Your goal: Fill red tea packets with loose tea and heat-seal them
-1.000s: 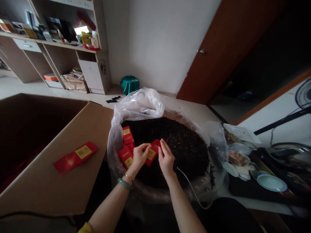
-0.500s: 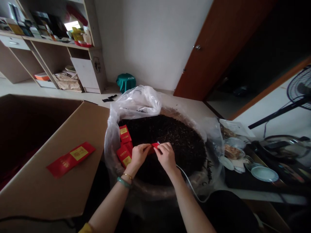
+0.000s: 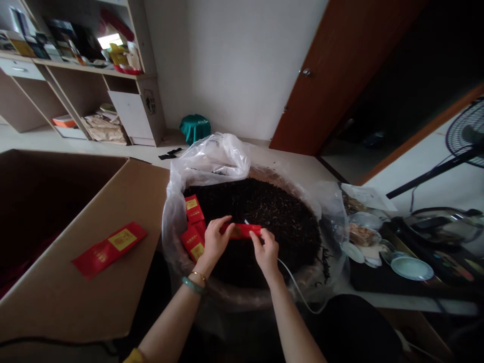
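Between my two hands is a red packet [image 3: 244,231], stretched out sideways above a wide bin of dark dried leaves [image 3: 272,201]. My left hand [image 3: 217,238] grips its left end between thumb and fingers. At the other end, my right hand [image 3: 266,249] pinches the packet's lower right corner. More red packets with yellow labels [image 3: 194,234] lie on the leaves at the bin's left side, close to my left hand. Just behind the held packet shows the tip of a thin white object [image 3: 246,222]; its kind is unclear.
Clear plastic lining [image 3: 212,159] drapes over the bin's rim. On the left, a cardboard box [image 3: 145,184] has a red packet [image 3: 109,249] on its flap. A low table at right holds lidded tubs [image 3: 411,267]. A white cable [image 3: 298,287] hangs over the bin's near edge.
My hands have moved apart, and my right hand has shifted slightly right and down. The red packet, mostly covered by my fingers before, now shows at length between them.
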`<state>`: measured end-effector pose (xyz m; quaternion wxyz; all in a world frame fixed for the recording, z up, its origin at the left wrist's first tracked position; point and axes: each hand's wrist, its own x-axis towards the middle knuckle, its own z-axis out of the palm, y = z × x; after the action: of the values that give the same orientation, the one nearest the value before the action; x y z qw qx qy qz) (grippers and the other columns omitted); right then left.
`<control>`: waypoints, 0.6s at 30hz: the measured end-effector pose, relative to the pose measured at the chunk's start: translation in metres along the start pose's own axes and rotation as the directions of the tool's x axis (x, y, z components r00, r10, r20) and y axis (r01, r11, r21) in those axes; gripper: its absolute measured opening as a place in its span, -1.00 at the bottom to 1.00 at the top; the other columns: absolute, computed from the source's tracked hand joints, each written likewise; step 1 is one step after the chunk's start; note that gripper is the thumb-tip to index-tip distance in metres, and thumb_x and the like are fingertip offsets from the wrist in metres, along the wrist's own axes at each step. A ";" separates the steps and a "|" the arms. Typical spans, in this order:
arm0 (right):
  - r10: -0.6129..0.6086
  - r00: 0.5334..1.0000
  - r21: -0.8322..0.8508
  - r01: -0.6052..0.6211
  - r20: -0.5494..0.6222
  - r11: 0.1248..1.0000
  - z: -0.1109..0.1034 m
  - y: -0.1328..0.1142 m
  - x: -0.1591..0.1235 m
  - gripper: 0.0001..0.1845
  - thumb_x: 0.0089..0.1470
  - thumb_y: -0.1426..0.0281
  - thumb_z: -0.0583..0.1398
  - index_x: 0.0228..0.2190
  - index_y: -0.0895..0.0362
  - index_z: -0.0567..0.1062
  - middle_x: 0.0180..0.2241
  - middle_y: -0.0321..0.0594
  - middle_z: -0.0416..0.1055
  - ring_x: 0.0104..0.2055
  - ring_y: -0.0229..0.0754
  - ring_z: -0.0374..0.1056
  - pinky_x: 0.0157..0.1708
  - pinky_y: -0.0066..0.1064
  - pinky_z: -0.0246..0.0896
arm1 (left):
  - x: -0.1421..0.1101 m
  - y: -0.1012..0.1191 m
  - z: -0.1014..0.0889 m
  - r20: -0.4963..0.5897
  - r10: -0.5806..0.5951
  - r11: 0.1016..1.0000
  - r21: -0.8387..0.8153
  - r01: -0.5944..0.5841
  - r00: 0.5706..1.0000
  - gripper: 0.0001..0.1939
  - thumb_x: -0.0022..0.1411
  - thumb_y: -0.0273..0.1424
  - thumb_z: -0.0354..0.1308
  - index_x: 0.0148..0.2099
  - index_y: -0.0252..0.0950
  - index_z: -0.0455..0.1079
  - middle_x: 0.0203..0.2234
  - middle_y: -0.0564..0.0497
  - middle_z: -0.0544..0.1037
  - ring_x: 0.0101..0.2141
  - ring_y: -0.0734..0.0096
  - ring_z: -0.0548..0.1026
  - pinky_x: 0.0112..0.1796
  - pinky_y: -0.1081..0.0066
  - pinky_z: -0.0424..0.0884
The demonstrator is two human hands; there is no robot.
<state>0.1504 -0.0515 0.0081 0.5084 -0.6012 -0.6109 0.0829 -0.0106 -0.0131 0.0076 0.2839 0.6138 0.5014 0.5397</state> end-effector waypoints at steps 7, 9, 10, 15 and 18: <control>0.079 0.916 0.339 -0.225 0.393 0.914 -0.005 -0.020 0.003 -0.64 0.03 0.15 0.21 -0.21 0.12 0.53 -0.18 -0.09 0.52 -0.20 -0.06 0.46 -0.12 -0.22 0.35 | 0.005 -0.003 -0.005 0.197 -0.279 0.851 -0.401 0.338 0.940 -0.61 0.17 -0.13 0.10 -0.25 -0.36 0.52 -0.33 -0.08 0.61 -0.31 0.32 0.54 -0.26 0.40 0.45; 0.085 0.855 0.372 -0.309 0.511 0.875 -0.005 -0.025 0.006 -0.62 0.01 0.13 0.23 -0.20 0.12 0.55 -0.22 -0.13 0.55 -0.15 -0.02 0.46 -0.07 -0.16 0.33 | 0.004 -0.003 -0.005 0.255 -0.266 0.825 -0.438 0.356 0.930 -0.58 0.17 -0.09 0.08 -0.25 -0.38 0.52 -0.33 -0.10 0.61 -0.34 0.31 0.55 -0.28 0.39 0.46; 0.115 0.837 0.364 -0.351 0.535 0.863 -0.005 -0.025 0.007 -0.61 0.03 0.11 0.20 -0.22 0.12 0.56 -0.25 -0.13 0.56 -0.17 -0.01 0.47 -0.07 -0.14 0.33 | 0.004 -0.003 -0.004 0.267 -0.255 0.829 -0.435 0.353 0.929 -0.57 0.18 -0.09 0.08 -0.26 -0.38 0.52 -0.34 -0.11 0.61 -0.34 0.30 0.56 -0.28 0.39 0.46; 0.221 0.821 0.335 -0.440 0.526 0.833 -0.005 -0.019 0.007 -0.53 0.11 0.03 0.10 -0.26 0.12 0.59 -0.31 -0.13 0.58 -0.22 0.00 0.48 -0.06 -0.07 0.31 | 0.003 -0.002 -0.002 0.188 -0.231 0.902 -0.325 0.282 0.955 -0.60 0.19 -0.12 0.05 -0.24 -0.34 0.53 -0.32 -0.07 0.61 -0.28 0.31 0.54 -0.24 0.42 0.43; 0.132 0.798 0.399 -0.428 0.588 0.811 -0.006 -0.018 0.003 -0.55 0.11 0.05 0.12 -0.16 0.08 0.56 -0.22 -0.14 0.56 -0.14 -0.02 0.47 0.00 -0.08 0.29 | 0.004 -0.003 -0.003 0.187 -0.237 0.904 -0.316 0.287 0.953 -0.57 0.22 -0.11 -0.01 -0.19 -0.34 0.50 -0.31 -0.07 0.60 -0.30 0.32 0.53 -0.29 0.43 0.43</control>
<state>0.1436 -0.0568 0.0259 0.4403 -0.4827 -0.5826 0.4834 -0.0148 -0.0091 0.0071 0.4909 0.5200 0.4571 0.5289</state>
